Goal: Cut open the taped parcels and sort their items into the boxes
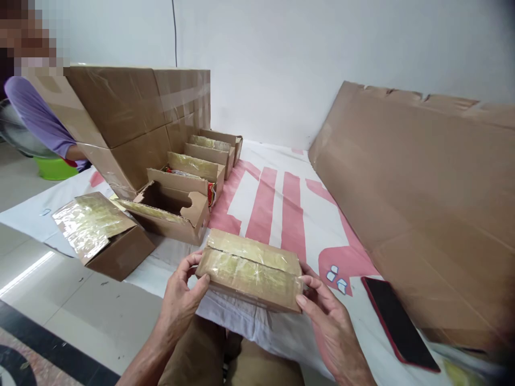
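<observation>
I hold a small cardboard box with clear tape over its closed top flaps, low in the middle of the view. My left hand grips its left end, thumb on top. My right hand clasps its right end, fingers curled round the side. Just beyond it stands an open small box with its flaps up. A row of several more open small boxes runs back from it toward the wall.
A taped small box lies at the left on the floor. Big cartons stand behind the row. A large flat cardboard sheet leans at the right, with a dark phone below it. A person's purple sleeve shows far left.
</observation>
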{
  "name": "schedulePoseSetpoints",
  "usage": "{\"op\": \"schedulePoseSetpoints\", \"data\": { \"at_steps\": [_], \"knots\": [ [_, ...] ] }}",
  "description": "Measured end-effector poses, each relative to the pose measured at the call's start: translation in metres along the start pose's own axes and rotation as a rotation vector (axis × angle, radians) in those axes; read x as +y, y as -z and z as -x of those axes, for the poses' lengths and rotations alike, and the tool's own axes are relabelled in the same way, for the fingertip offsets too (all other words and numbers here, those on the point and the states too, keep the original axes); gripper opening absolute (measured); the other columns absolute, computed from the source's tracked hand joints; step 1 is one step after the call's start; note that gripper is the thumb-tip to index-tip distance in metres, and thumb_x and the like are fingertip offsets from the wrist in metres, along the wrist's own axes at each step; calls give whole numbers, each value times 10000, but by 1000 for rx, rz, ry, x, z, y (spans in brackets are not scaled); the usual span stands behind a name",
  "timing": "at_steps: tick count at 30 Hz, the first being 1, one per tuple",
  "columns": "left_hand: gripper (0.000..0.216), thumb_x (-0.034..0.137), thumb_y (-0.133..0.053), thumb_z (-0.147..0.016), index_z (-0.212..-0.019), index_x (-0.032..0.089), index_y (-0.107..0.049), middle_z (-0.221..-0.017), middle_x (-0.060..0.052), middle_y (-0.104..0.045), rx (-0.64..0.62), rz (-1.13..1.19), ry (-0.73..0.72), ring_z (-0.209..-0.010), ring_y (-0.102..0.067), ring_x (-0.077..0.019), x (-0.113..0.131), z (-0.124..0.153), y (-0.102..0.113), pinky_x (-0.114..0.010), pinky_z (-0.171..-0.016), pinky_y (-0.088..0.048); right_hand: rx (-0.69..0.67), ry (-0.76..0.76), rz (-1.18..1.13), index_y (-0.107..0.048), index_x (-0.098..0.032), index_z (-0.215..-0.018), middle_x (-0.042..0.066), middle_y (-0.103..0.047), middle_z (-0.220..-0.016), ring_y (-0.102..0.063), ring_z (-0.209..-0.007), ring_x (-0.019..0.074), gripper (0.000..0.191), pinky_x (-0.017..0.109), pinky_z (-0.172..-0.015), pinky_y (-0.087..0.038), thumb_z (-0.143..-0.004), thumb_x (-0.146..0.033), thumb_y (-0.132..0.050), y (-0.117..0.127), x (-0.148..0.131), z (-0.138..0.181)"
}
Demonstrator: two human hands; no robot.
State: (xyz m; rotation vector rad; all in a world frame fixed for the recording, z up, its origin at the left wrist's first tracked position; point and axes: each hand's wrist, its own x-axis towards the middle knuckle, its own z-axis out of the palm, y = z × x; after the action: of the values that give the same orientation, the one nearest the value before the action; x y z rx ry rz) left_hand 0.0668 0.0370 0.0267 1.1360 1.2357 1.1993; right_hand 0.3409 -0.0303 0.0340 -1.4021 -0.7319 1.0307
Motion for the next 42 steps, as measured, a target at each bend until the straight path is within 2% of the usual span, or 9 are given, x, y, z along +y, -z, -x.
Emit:
{"op": "schedulePoseSetpoints", "data": {
  "at_steps": [8,13,16,20,24,29,33,37,42],
  "knots": [
    [495,472,-833,-718,-1079,184,-656,-1326,-124,-707,-81,83,98,-1199,-664,-319,13,-2,-1,-383,-958,-507,18,158,186,-799,-240,-1071,123,-673,-1418,-560,-1370,355,453,469,-1135,-459,-739,-545,-831,-3,-3,-6],
    [512,451,-849,-639,-1031,186,-654,-1248,-114,-740,-38,65,120,-1171,-676,-321,20,-2,-4,-370,-922,-530,-57,96,89,-778,-236,-1071,105,-753,-1269,-678,-1190,328,440,427,-961,-576,-789,-574,-779,-10,5,-10],
    [605,448,-860,-576,-1083,179,-671,-1296,-128,-725,-27,30,164,-1134,-693,-324,27,-8,-6,-368,-896,-545,-75,147,141,-769,-246,-1129,94,-717,-1354,-665,-1226,305,430,411,-1004,-556,-862,-579,-717,-1,6,-7],
    [703,563,-874,-559,-1110,156,-719,-1412,-175,-660,-44,-8,197,-1273,-634,-373,34,-19,-9,-389,-973,-531,-14,363,610,-777,-264,-1111,100,-695,-1385,-632,-1293,307,336,459,-1072,-500,-968,-497,-582,49,19,-4],
    [703,627,-882,-554,-1042,140,-743,-1316,-177,-713,-22,-6,178,-1254,-642,-376,29,-24,-15,-397,-987,-532,18,507,1215,-738,-207,-1170,151,-754,-1239,-694,-1134,368,311,539,-938,-533,-934,-312,-565,98,57,-6],
    [733,613,-883,-572,-1112,144,-722,-1142,-112,-786,27,34,163,-1133,-693,-326,25,-22,-24,-375,-937,-558,33,611,1407,-691,-181,-1234,173,-775,-1125,-725,-975,337,349,489,-841,-562,-971,-208,-462,107,81,-15],
    [760,604,-858,-570,-1149,137,-704,-1037,-93,-803,69,33,180,-1067,-718,-322,32,-19,-31,-379,-889,-579,72,537,1134,-695,-212,-1187,105,-796,-1042,-750,-945,284,371,408,-808,-600,-1019,-339,-390,120,54,-11],
    [765,521,-807,-614,-1253,125,-669,-1036,-89,-800,64,29,171,-974,-742,-294,32,-20,-35,-366,-838,-579,113,452,926,-749,-258,-1083,45,-802,-913,-749,-800,260,398,359,-740,-606,-979,-551,-500,132,-9,-3],
    [601,442,-753,-651,-1166,136,-704,-1124,-90,-777,99,9,155,-969,-729,-265,22,-24,-37,-323,-804,-564,-151,696,1053,-780,-278,-989,32,-800,-903,-738,-783,233,282,326,-721,-557,-965,-492,-598,86,-82,-12]
  ]
}}
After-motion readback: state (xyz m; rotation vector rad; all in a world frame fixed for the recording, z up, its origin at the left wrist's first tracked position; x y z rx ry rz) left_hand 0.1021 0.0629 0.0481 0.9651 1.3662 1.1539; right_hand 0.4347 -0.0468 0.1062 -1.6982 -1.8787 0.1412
